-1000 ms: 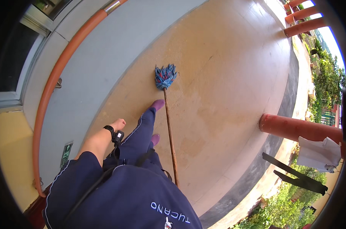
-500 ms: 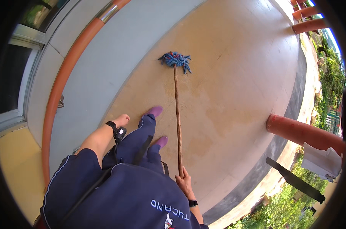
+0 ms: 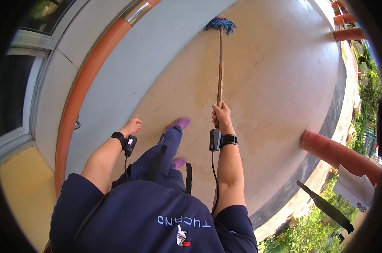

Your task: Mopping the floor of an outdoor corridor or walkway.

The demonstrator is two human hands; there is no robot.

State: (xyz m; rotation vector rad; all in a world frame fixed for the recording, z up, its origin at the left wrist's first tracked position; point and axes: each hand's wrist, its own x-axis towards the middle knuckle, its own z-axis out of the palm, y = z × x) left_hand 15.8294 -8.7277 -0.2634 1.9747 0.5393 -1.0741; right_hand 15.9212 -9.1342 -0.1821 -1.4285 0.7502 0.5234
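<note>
My right hand (image 3: 223,116) is wrapped around the lower end of a mop's wooden handle (image 3: 221,67), with that arm stretched out ahead. The handle runs away from me to the mop head (image 3: 221,24), a tangle of blue and some red cloth strips. The strips rest on the tan floor near its border with the grey-blue wall. My left hand (image 3: 133,126) hangs beside my leg, its fingers loosely curled around nothing. That hand is apart from both the mop and the wall.
An orange rail (image 3: 75,101) runs along the grey-blue wall (image 3: 115,71) on my left. A red column (image 3: 338,154) rises on the right by the dark floor border (image 3: 326,126), with plants beyond. My purple shoes (image 3: 182,122) are on the floor. Damp-looking patches show around the mop.
My right hand has pushed the mop forward, away from me. The mop head slid ahead and slightly right in view, nearer the wall's base. My left hand stays beside my leg.
</note>
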